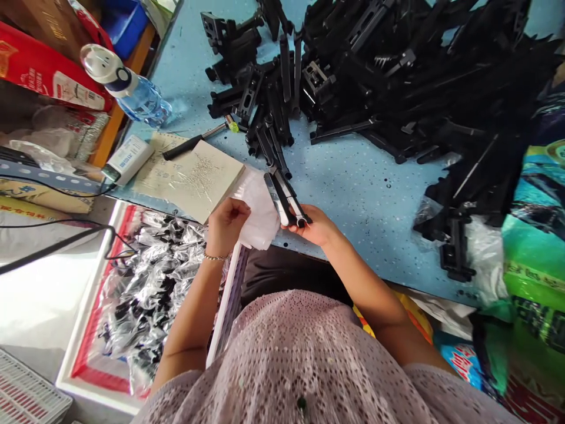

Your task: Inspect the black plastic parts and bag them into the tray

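My right hand (316, 225) grips the lower end of a long black hinged bracket (282, 185) with shiny inner edges. Its upper end reaches toward other brackets on the blue table (353, 176). My left hand (227, 227) is closed in a pinch at the table's front edge; whatever is between its fingertips is too small or hidden to make out. Beside it lie thin white plastic bags (257, 212), partly under the left fingers. Behind the left hand, small thin metal pins (200, 176) are scattered on a cardboard sheet (220, 176).
A large heap of black brackets (397, 88) covers the back and right. A black-handled tool (183, 147), a small white box (129, 159) and a water bottle (141, 97) stand or lie at left. Below is a crate (82, 353) of bagged parts (150, 282).
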Tool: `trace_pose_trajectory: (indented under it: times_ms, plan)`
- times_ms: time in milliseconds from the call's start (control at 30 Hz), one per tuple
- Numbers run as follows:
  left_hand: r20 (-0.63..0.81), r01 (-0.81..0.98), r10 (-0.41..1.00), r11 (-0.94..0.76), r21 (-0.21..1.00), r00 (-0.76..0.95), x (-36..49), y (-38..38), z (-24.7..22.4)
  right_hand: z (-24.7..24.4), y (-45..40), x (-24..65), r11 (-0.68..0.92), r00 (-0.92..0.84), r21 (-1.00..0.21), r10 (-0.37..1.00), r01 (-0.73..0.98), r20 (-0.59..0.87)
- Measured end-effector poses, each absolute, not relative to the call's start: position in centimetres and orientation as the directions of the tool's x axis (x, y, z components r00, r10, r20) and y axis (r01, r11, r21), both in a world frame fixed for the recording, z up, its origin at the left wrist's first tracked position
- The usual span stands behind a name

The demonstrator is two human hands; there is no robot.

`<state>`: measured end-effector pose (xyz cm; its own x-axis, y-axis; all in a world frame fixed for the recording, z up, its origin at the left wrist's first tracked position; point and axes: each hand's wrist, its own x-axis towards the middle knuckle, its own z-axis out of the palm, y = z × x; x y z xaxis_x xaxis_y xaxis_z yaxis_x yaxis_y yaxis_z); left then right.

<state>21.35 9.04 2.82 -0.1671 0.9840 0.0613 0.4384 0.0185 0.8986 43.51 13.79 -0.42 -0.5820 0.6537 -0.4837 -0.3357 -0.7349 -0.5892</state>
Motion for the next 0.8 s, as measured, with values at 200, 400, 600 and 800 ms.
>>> trace_pose_trajectory:
  times_ms: [200,400,600,800]
  plan:
    - [0.203,0.818,0.979,-0.111,0.564,-0.007,21.0,8.7,3.6,1.0,11.4,46.5,-0.707,-0.64,-0.647,0.643,-0.286,-0.419]
    - [0.237,0.75,0.965,-0.236,0.618,0.109,22.1,7.5,4.2,1.0,9.8,46.9,-0.821,-0.809,-0.558,0.408,-0.122,-0.423]
    - [0.266,0.541,0.802,-0.566,0.622,0.534,25.9,3.3,5.6,1.7,9.5,44.5,-0.344,-0.448,-0.935,0.826,0.079,-0.342]
    - [-0.16,0.814,0.93,-0.195,0.548,0.331,19.8,-3.2,8.1,4.0,6.7,44.0,-0.207,-0.807,-0.972,0.552,0.108,-0.208]
